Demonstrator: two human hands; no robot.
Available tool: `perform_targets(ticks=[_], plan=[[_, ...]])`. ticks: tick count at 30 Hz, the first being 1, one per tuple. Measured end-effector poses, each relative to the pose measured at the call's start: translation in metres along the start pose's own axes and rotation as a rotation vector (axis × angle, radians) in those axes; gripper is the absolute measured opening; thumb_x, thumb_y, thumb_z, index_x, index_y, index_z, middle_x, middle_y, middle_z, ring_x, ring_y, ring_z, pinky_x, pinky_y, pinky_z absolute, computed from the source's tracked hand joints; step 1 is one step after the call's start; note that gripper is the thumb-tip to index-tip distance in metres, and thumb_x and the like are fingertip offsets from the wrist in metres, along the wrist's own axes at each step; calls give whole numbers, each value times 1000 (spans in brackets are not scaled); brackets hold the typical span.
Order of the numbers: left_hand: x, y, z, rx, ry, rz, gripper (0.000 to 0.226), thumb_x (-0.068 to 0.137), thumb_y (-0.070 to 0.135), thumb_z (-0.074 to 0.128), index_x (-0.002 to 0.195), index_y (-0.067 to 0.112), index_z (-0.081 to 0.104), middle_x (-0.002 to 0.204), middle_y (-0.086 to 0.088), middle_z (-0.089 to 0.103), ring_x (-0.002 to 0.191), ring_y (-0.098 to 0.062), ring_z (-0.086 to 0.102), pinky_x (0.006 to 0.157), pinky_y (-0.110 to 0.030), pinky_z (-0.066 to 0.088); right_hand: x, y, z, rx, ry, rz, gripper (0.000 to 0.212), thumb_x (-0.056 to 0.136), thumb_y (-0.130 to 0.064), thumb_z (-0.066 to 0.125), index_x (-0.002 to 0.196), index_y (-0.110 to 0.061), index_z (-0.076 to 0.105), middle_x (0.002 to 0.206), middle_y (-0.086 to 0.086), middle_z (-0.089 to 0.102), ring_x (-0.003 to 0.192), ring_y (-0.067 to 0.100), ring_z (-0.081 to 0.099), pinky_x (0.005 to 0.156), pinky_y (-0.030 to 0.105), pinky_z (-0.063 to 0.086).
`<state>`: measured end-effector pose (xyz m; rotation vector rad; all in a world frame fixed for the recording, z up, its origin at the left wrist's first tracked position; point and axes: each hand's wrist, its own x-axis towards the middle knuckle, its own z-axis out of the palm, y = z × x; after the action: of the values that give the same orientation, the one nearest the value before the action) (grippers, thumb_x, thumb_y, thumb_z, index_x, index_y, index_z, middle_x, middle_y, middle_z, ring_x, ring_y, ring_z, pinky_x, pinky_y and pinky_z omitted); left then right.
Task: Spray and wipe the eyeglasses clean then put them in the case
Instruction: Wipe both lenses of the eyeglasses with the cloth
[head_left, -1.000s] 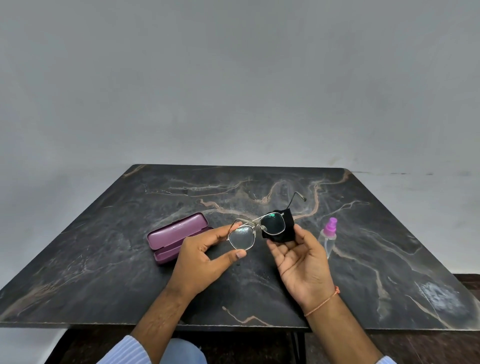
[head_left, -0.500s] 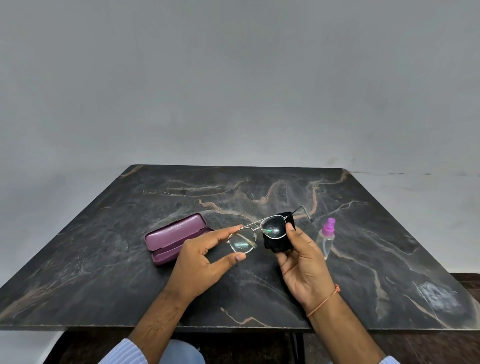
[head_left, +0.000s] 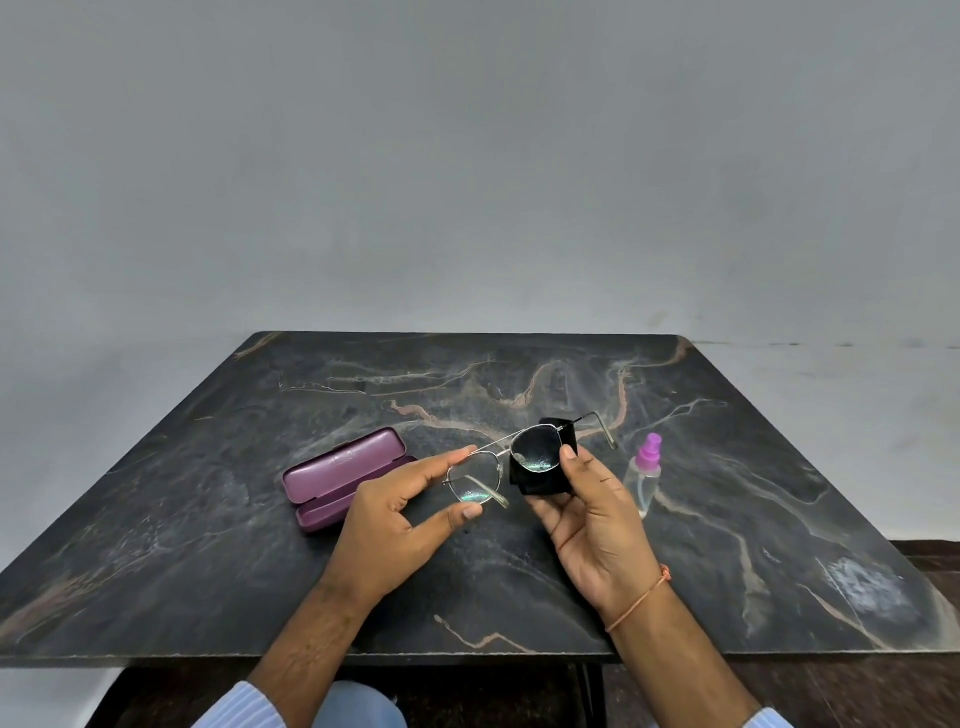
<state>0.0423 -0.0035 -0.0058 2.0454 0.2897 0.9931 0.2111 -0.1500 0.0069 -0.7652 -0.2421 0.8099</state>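
We observe the eyeglasses (head_left: 506, 462) held above the dark, veined counter (head_left: 208, 545), clear of its surface, between both hands. The left hand (head_left: 400, 525) grasps the lens on its own side by the rim — forefinger on the upper edge, thumb at the lower edge. The right hand (head_left: 587, 514) grasps a black cloth (head_left: 540, 480) that lies behind the other lens, with the thumb pressed at that lens's outer edge and the fingers curled under the cloth. One temple arm projects past the right hand toward the far side of the counter.

We note the purple case (head_left: 345, 475) resting open on the counter, just beside the left hand on its outer side, lid raised toward the far edge. The spray bottle (head_left: 644, 478) — clear body, pink nozzle — stands upright on the counter just beyond the right hand, untouched.

A thin orange band (head_left: 641, 603) circles the right wrist. Pale striped sleeves (head_left: 239, 709) show at the lower edge of the view. A plain grey wall (head_left: 478, 182) stands behind the counter.
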Motion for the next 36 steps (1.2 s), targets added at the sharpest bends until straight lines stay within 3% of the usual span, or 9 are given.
perform_targets(ticks=[5,7,10,16,20,24,27,30,36], plan=[[0,-4,0,18,10,13,59,86,28,90,142,25,73,138,20,76,132,-3,70,113,-19,52,-3,-1,3,8,-37,59,39,95,-24,66,120,5,72,118,28,76,103,35,79,82,42,68],[0,-4,-1,20,18,18,58,86,26,90,142,24,73,138,19,76,133,-4,70,113,-20,53,-4,0,4,5,-22,18,31,94,-23,68,111,3,75,116,26,77,104,34,78,87,41,66],[0,-4,0,23,24,25,58,85,27,91,140,24,74,135,18,78,129,-2,72,110,-18,54,-3,0,4,-12,2,-20,18,94,-17,68,101,-3,76,110,24,78,95,30,80,82,39,66],[1,-5,1,31,12,19,57,84,28,91,139,23,75,134,16,78,128,-3,72,110,-20,55,-3,-1,3,-51,-45,66,42,99,-27,62,127,4,69,119,28,75,97,35,79,75,43,67],[2,-5,1,15,20,21,57,85,29,90,139,21,75,135,16,78,130,-4,72,111,-20,54,-4,-1,3,-36,-54,50,38,100,-25,62,120,5,73,119,30,75,104,36,78,79,44,67],[1,-5,1,-1,10,8,57,84,26,91,138,22,75,131,16,80,126,-3,74,108,-18,55,-3,-2,3,-15,-43,15,24,98,-16,64,117,-4,73,115,23,77,96,31,80,75,40,67],[1,-5,2,6,3,9,57,83,26,92,138,21,76,130,17,80,124,-2,74,106,-16,55,-3,-2,3,-18,-71,57,27,100,-22,61,119,-7,73,119,21,76,99,32,78,77,45,67],[1,-5,2,-5,3,16,57,83,28,90,138,22,75,132,17,79,126,-4,74,108,-18,55,-4,-2,6,-51,-69,90,32,103,-28,57,105,-10,83,113,21,79,97,31,79,77,45,67],[1,-6,1,23,18,25,57,84,32,90,138,22,75,133,17,79,129,-1,72,110,-16,52,-2,-2,2,12,-19,17,22,98,-13,65,108,1,78,113,24,78,102,32,79,84,41,67]])
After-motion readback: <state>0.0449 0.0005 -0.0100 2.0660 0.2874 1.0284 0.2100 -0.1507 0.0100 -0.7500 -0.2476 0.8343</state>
